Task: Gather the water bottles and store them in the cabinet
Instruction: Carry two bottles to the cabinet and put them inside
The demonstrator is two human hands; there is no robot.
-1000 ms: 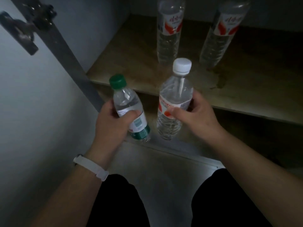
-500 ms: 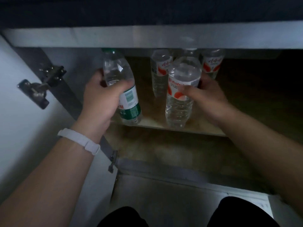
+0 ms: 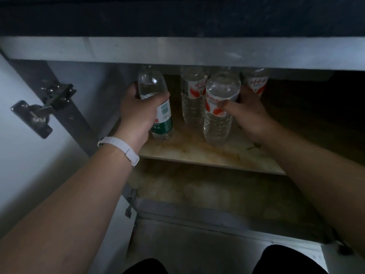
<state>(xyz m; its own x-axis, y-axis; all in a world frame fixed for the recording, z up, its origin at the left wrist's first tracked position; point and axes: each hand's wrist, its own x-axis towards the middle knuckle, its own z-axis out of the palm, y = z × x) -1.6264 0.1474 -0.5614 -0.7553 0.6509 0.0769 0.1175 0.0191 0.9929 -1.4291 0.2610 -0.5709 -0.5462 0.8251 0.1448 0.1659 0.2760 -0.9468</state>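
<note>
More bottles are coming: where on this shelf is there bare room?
Free: the shelf front strip, and seemingly the dim stretch right of the right hand. Crowded: left-centre, where the green-label bottle and red-label bottle are held before two back bottles.

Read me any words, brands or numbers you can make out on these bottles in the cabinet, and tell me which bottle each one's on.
"水": on the green band of the green-label bottle in the left hand; other print there is blurred.
Red lettering on the red-label bottle in the right hand: too blurred to read.
Red script on the rear left bottle and rear right bottle: unreadable.
</note>
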